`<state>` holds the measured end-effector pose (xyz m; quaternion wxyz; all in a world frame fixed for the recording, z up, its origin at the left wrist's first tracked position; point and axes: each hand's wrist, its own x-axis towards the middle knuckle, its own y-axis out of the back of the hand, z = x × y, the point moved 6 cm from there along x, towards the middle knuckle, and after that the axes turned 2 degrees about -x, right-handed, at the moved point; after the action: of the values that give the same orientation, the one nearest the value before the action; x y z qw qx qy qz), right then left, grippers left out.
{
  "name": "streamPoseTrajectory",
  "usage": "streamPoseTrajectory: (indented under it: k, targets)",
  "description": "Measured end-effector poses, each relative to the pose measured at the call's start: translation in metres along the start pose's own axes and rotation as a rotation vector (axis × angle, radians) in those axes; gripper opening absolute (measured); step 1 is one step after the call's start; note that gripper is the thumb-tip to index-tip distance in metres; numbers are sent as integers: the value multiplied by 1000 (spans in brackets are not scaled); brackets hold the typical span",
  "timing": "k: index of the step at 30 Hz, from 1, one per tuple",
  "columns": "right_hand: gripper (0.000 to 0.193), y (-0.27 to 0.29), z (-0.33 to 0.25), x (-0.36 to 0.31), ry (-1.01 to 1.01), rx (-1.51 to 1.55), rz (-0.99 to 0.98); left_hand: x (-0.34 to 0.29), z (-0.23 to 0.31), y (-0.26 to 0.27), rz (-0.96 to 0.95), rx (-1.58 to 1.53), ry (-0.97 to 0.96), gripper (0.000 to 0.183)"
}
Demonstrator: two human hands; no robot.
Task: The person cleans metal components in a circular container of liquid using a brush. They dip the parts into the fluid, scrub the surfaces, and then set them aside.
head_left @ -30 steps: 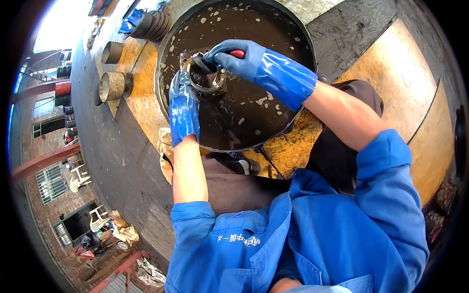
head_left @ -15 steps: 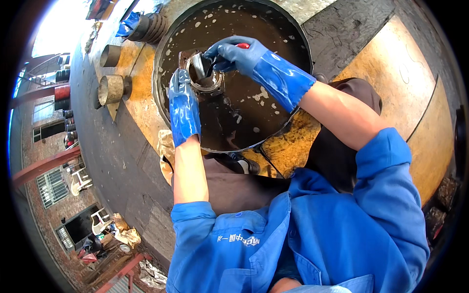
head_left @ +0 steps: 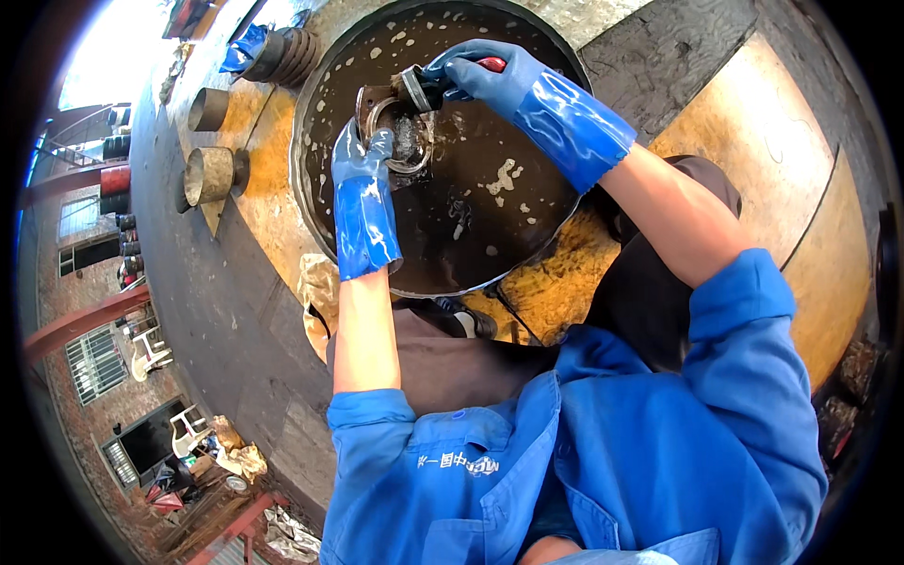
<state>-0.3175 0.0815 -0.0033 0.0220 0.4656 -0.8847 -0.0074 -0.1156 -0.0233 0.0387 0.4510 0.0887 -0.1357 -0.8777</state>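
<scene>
clamped the left hand (head_left: 363, 155) on the left rim of a ring-shaped metal part (head_left: 409, 169), over dark liquid (head_left: 527, 188) in a round tub (head_left: 305, 188), upper centre of the frame. held a red-handled brush (head_left: 416, 88) in the curled right hand (head_left: 490, 77), apart from the left, near the part's upper rim; could not tell whether touching. seemed to be at the brushing step, needing next a firm left hold and bristles angled toward the part's opening.
</scene>
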Motion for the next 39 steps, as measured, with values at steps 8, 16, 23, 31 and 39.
streamPoseTrajectory:
  k: [8,16,23,31,39]
  targets:
    - [24,1,41,-9,-162,168,18,14,-18,2,-51,-142,17,40]
    - [19,-13,55,-36,-301,334,20,25,-34,2,-40,-73,43,46]
    - [22,-13,43,-57,-338,65,-78,39,-52,0,-93,-76,90,43]
    - [26,-15,21,-71,-91,-179,-225,36,-30,4,90,581,-198,52]
    - [19,-30,-1,-86,359,-331,-244,8,57,18,304,931,-765,51]
